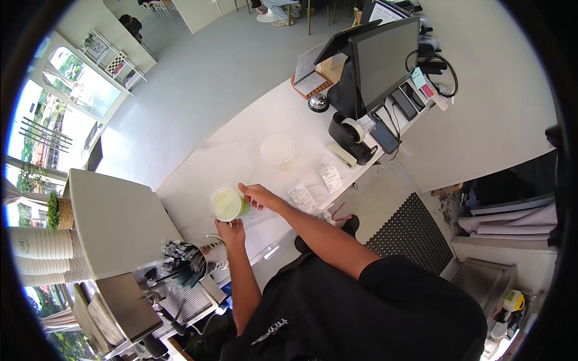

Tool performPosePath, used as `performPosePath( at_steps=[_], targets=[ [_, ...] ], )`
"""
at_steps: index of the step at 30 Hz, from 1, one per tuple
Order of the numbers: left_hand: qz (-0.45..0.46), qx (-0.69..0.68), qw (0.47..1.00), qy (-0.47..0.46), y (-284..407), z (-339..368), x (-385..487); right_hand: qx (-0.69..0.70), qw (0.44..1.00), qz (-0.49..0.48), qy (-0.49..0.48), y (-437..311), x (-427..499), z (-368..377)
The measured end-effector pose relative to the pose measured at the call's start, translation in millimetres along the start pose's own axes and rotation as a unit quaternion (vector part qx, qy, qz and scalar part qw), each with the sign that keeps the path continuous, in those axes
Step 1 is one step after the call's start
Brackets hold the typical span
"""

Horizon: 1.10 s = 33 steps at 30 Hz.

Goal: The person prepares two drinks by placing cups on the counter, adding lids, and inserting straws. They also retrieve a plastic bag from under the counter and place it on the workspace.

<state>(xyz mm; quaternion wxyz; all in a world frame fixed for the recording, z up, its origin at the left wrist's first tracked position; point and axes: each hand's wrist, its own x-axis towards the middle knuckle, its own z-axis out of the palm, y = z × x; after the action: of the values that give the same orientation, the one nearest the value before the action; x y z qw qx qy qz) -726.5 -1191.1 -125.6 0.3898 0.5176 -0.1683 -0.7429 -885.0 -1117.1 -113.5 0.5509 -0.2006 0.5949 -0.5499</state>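
A clear plastic cup with a pale green drink (pixel 226 204) stands near the left end of the white marbled counter (pixel 244 149). My left hand (pixel 231 230) is at the cup's near side, its fingers against the cup's lower part. On the cup's right side is my right hand (pixel 259 197), thumb raised by the rim and fingers bent; whether it presses on the cup is hard to tell. A round clear plastic lid (pixel 278 148) lies farther along the counter. Two printed paper receipts (pixel 303 198) (pixel 329 176) lie near the counter's front edge.
A metal holder of wrapped straws (pixel 214 253) stands close to my left forearm. Right of the lid are a tape dispenser (pixel 347 137), a stapler (pixel 342 155), a call bell (pixel 318 103) and a point-of-sale monitor (pixel 386 63). Stacked paper cups (pixel 40 250) stand far left.
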Motion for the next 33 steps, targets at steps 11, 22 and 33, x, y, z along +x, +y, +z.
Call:
performPosePath(
  at_steps=[11, 22, 33],
  targets=[
    [0.265, 0.275, 0.905, -0.186, -31.4, 9.0, -31.1, -0.249, 0.955, -0.101, 0.123, 41.0, -27.5, 32.4],
    [0.416, 0.310, 0.854, -0.030, -55.3, 48.7, -26.1, -0.251, 0.960, -0.119, 0.007, 69.4, -195.8, -54.3],
    [0.374, 0.369, 0.851, -0.026, -79.5, 69.8, -15.9, -0.046, 0.972, 0.061, 0.220, 98.8, -274.9, -199.7]
  ],
)
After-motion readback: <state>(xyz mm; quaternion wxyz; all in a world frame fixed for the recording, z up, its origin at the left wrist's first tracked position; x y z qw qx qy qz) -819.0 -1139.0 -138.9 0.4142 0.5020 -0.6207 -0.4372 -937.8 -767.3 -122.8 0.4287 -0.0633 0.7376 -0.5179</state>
